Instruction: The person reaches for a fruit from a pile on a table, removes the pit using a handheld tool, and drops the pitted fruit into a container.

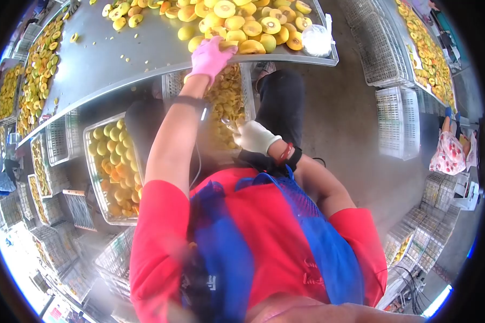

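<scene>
My left hand (211, 58), in a pink glove, is at the front edge of the metal table (118, 64). Its fingers are closed on a yellow fruit half (229, 44), beside the pile of cut fruit (234, 22). Lower down, my right hand (255, 137), in a white glove, is closed around a small metal tool (229, 126), whose shape is partly blurred. That tool is over a crate of yellow fruit pieces (226, 89) between my knees.
A crate of whole-looking yellow fruit (113, 167) stands at my left. A white round object (317, 41) lies at the table's right corner. White crates (397, 121) are stacked at the right, near another fruit-covered table (428, 54) and a person's arm (446, 125).
</scene>
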Available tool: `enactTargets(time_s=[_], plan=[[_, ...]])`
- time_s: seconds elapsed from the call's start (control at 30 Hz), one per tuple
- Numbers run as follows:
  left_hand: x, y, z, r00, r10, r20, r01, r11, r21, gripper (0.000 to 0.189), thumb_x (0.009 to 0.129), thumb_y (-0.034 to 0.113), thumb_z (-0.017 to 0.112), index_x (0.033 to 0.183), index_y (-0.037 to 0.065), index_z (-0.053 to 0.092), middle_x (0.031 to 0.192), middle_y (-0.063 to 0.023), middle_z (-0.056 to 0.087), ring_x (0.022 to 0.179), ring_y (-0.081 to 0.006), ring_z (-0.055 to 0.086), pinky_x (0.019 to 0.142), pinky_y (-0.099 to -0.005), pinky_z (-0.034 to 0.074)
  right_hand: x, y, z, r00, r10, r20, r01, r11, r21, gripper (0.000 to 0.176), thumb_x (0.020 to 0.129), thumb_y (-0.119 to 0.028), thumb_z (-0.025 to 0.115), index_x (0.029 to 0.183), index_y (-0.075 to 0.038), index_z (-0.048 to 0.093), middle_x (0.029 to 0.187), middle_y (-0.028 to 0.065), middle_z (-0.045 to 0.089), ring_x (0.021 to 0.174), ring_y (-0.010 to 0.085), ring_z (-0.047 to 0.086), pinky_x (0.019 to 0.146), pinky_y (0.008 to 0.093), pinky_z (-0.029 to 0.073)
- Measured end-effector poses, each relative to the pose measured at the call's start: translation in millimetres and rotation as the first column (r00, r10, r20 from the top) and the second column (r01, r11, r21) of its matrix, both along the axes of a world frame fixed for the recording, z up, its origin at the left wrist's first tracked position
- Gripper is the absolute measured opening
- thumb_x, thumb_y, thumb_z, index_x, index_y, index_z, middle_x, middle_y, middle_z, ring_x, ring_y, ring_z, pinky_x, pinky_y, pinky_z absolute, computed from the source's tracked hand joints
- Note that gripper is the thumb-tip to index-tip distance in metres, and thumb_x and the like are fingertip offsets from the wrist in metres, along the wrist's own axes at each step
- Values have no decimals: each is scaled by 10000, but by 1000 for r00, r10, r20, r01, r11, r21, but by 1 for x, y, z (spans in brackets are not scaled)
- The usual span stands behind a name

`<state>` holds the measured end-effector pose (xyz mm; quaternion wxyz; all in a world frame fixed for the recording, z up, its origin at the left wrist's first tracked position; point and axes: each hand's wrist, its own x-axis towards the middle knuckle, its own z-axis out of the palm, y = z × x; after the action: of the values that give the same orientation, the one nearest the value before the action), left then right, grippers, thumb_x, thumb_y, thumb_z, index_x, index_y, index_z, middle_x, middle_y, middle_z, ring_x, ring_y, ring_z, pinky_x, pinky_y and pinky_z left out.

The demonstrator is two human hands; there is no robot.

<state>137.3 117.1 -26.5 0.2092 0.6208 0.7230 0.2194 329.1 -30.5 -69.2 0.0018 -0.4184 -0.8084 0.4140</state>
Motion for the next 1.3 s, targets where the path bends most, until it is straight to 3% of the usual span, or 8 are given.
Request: enactTargets(time_s=[0.07,0.17,0.27,0.43,0.53,0.63,0.87,1.3], plan=[[-10,-26,16,988,23,151,-43,991,128,642,823,495,741,1279,66,599,1267,-150,581,1158,-284,599,1010,-385,466,-4,-3,16,987,-148,-62,144,987,-70,292,895,-220,615,1025,39,584,846,266,662,811,445,656,739,487,514],[-36,-66,34,985,-86,150,34,946,322,575,803,278,807,1278,62,566,1296,-129,558,1166,-254,591,1003,-358,485,1,8,12,941,-5,-338,118,941,316,244,927,-143,606,1077,43,555,850,234,647,715,345,687,643,416,532],[-51,-107,49,847,-200,492,55,955,293,644,758,205,837,1310,60,539,1276,-98,567,1164,-222,573,1017,-344,459,-12,23,44,567,-593,-571,400,805,-439,169,992,-169,596,1089,-36,558,751,-28,566,638,48,557,517,224,433],[-45,-150,52,653,-316,689,174,947,270,684,802,124,763,1399,22,444,1330,-93,541,1228,-178,524,1063,-336,413,-29,29,99,456,-583,-673,318,812,-489,154,971,-130,629,1073,-56,540,798,-19,571,580,59,547,497,235,461],[-22,-162,52,95,-270,958,28,963,268,671,898,296,667,1454,32,400,1351,-119,536,1252,-201,513,1084,-351,393,-48,11,108,420,-542,-728,290,840,-458,211,936,-130,678,1058,-31,537,822,10,592,647,85,588,549,272,496],[5,-170,50,134,-230,964,-167,953,251,624,1006,471,488,1442,34,403,1303,-160,562,1184,-240,559,1034,-376,443,-63,-1,93,630,-235,-740,479,868,133,305,872,-147,730,1051,-6,527,833,129,648,691,259,680,616,387,527],[-5,-172,71,107,-147,983,-312,934,173,623,1004,590,403,1207,24,570,1091,-156,657,962,-270,655,883,-384,537,-52,-10,101,770,-26,-638,359,844,398,319,838,3,653,1132,-12,529,809,146,616,712,360,658,608,375,520],[5,-172,85,102,-128,987,-414,896,159,756,970,684,343,1107,-3,629,1026,-156,677,924,-278,656,868,-402,525,-52,-8,103,808,12,-589,236,909,343,300,844,-41,655,1095,-10,493,808,214,640,756,434,652,606,437,511]])
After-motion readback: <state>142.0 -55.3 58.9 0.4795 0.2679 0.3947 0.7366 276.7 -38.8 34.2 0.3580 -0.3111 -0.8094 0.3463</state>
